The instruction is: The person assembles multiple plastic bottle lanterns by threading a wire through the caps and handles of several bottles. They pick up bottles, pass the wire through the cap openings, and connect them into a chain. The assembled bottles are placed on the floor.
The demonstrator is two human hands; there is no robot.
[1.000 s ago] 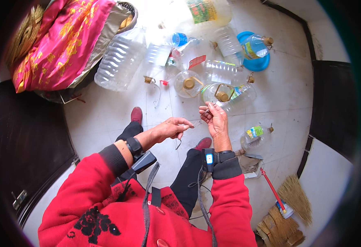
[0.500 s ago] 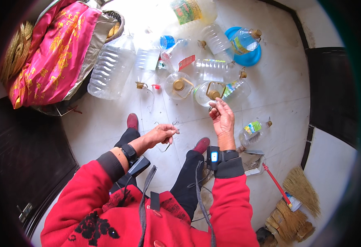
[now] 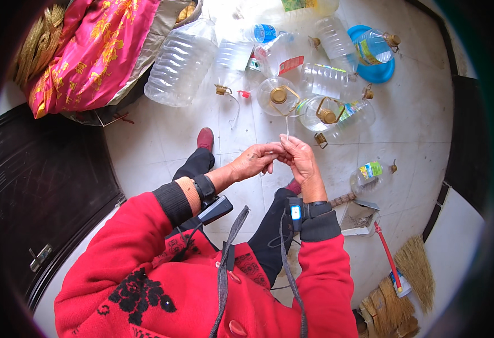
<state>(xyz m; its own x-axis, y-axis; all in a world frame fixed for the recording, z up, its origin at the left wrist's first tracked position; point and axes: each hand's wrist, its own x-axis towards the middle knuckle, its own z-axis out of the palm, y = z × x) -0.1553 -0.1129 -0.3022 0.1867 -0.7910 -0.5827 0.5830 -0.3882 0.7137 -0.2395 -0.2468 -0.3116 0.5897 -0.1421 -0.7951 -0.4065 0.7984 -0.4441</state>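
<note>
"Across the pale tiled floor (image 3: pixel 145 141), what is being seen?"

"At upper left, space is being filled by a pink patterned cloth (image 3: pixel 97 50); beside it a large ribbed bottle (image 3: pixel 179 67) is being seen, and farther right, a cluster is being formed by capped clear bottles (image 3: pixel 269 104)."

"And the hands?"

"The left hand (image 3: pixel 255 159) is being held against the right hand (image 3: pixel 300 158); whether anything is being grasped by it cannot be told. By the right hand's pinched fingertips, a thin pale strand (image 3: pixel 287 127) is being gripped, its length being pointed toward the capped clear bottles."
</note>
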